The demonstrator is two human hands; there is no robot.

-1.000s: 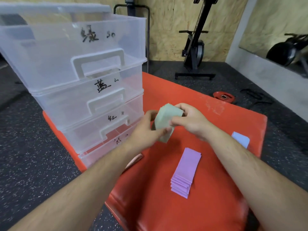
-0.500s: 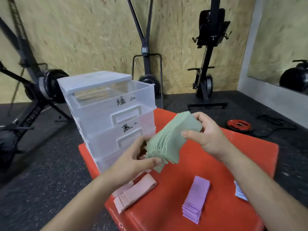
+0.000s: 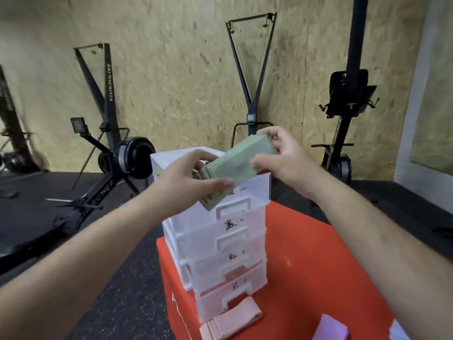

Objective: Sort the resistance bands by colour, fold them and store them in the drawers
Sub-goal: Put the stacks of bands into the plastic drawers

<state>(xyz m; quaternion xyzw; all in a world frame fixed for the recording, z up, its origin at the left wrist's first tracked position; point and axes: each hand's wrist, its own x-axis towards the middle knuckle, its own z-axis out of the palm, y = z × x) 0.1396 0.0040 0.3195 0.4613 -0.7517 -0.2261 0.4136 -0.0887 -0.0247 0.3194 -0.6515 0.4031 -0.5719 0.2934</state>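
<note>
A thick stack of folded green resistance bands (image 3: 239, 165) hangs tilted just above the open top drawer of a clear plastic drawer unit (image 3: 220, 244). My left hand (image 3: 188, 177) grips the stack's lower left end, thumb across the front. My right hand (image 3: 282, 155) pinches the upper right end. The unit has several drawers with handwritten labels and stands on a red box (image 3: 306, 273). In front of the unit lie pink folded bands (image 3: 230, 322), and purple ones (image 3: 333, 330) sit at the bottom right.
A pale blue band pile (image 3: 398, 333) peeks in at the bottom right edge. Black exercise machines (image 3: 115, 155) stand on the dark rubber floor along the chipboard wall behind the box.
The view has tilted up and both hands have lifted the green stack from in front of the drawers to above the open top drawer.
</note>
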